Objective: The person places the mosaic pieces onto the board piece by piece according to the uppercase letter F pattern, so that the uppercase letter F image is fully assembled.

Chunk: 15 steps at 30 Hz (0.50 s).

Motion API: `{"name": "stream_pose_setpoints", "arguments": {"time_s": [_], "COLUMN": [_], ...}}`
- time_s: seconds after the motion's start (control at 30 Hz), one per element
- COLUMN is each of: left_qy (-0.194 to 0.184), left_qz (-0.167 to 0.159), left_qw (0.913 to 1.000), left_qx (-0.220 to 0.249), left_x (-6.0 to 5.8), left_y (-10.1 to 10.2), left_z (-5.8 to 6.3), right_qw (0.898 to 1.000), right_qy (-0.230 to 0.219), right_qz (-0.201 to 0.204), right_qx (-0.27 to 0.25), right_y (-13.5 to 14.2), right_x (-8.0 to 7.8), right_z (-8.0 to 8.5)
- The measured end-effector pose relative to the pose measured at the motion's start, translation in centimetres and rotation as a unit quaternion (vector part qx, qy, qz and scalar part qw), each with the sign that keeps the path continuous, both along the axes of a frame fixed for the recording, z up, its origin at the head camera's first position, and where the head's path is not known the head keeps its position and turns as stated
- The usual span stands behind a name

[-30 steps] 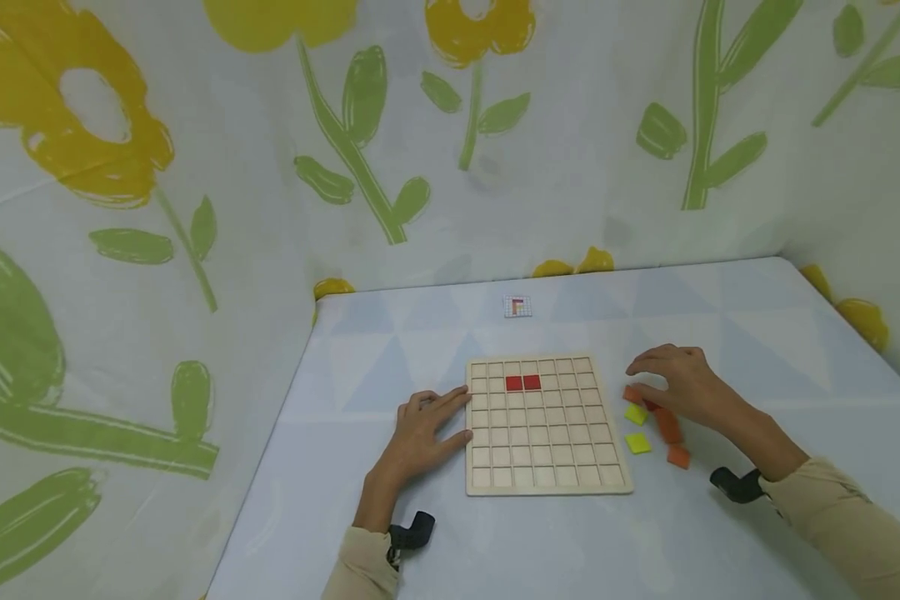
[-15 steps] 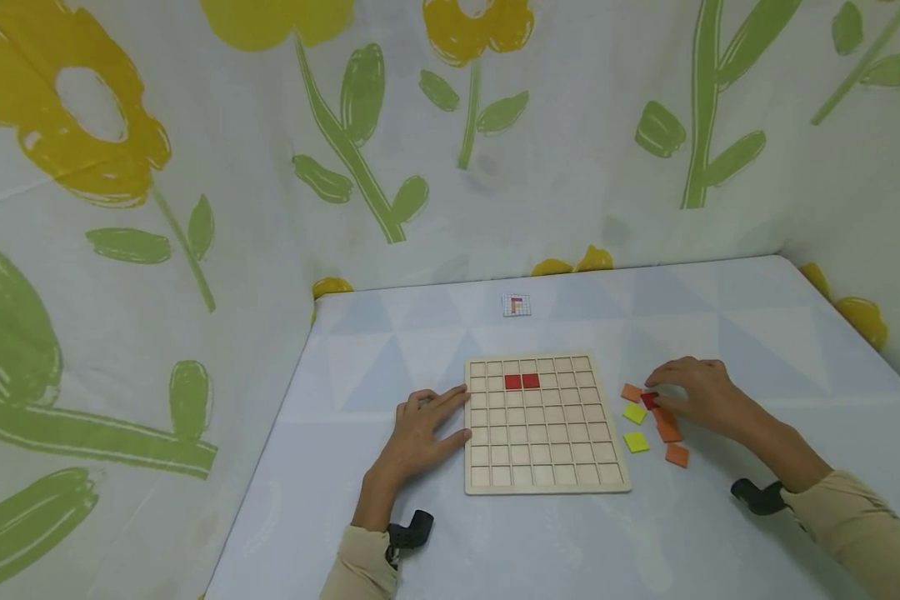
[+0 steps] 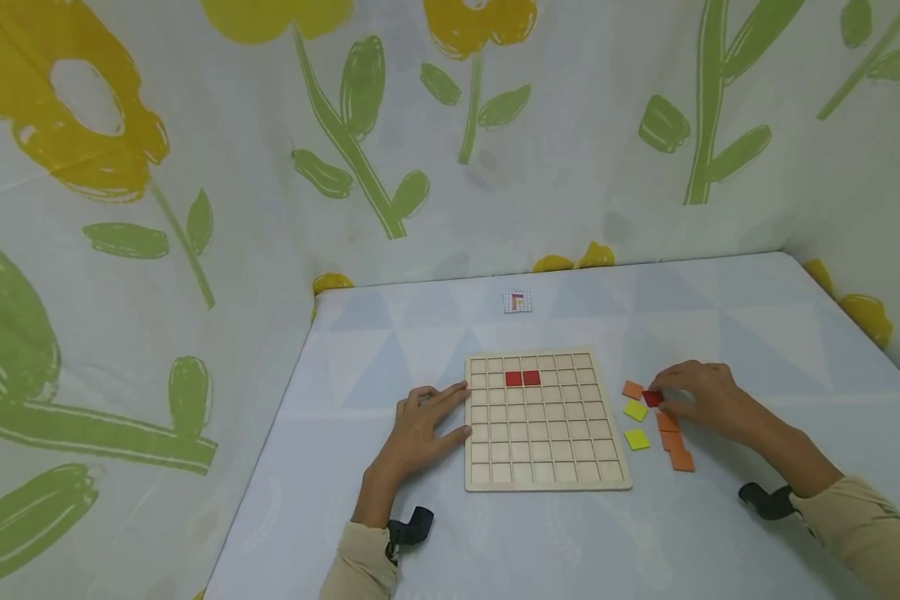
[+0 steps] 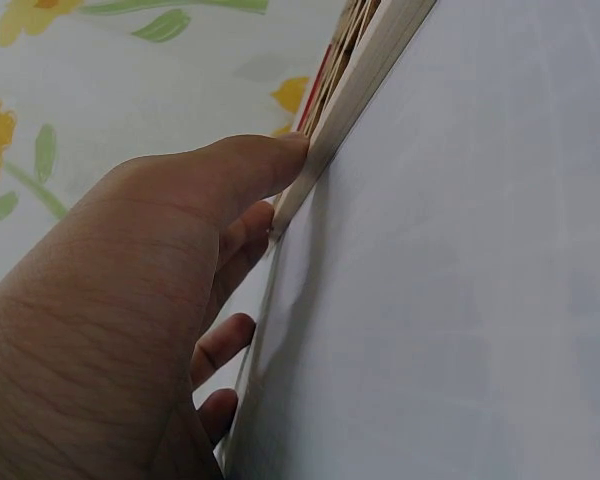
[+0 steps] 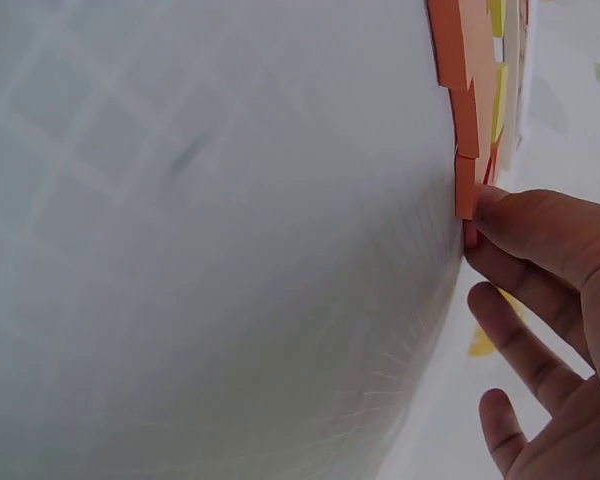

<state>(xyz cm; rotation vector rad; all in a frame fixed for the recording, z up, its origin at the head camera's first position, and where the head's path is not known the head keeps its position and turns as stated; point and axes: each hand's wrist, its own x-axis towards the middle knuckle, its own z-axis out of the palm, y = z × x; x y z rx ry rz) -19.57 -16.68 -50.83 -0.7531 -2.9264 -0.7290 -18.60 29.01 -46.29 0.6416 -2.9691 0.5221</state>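
A wooden grid board (image 3: 547, 429) lies mid-table in the head view, with two red square tiles (image 3: 522, 378) side by side in one of its upper rows. My left hand (image 3: 416, 433) rests against the board's left edge, its fingertips and thumb touching the rim (image 4: 325, 150). To the right of the board, my right hand (image 3: 708, 402) pinches a loose red tile (image 3: 652, 398) between thumb and index finger; the right wrist view shows only a sliver of this red tile (image 5: 470, 235). Several orange tiles (image 3: 672, 441) and two yellow ones (image 3: 637, 440) lie beside that hand.
A small card (image 3: 517, 302) with a coloured grid pattern lies behind the board. Flower-printed cloth (image 3: 495, 192) hangs around the back and sides of the table (image 3: 540, 550). Each wrist wears a black device (image 3: 412, 527).
My right hand has drawn back slightly rightward and lowered onto the loose red tile. The orange tiles under it have shifted into a closer column. My left hand stays at the board.
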Motion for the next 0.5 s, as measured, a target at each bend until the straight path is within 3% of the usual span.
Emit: {"name": "stream_pose_setpoints", "arguments": {"time_s": [0.5], "left_qy": [-0.004], "left_qz": [0.000], "left_qw": [1.0000], "left_qx": [-0.008], "left_x": [-0.09], "left_y": [-0.04], "left_z": [-0.05], "right_qw": [0.999], "right_qy": [0.037], "right_qz": [0.009], "right_qx": [-0.005], "right_y": [-0.50], "right_x": [-0.31], "right_z": [0.64]}}
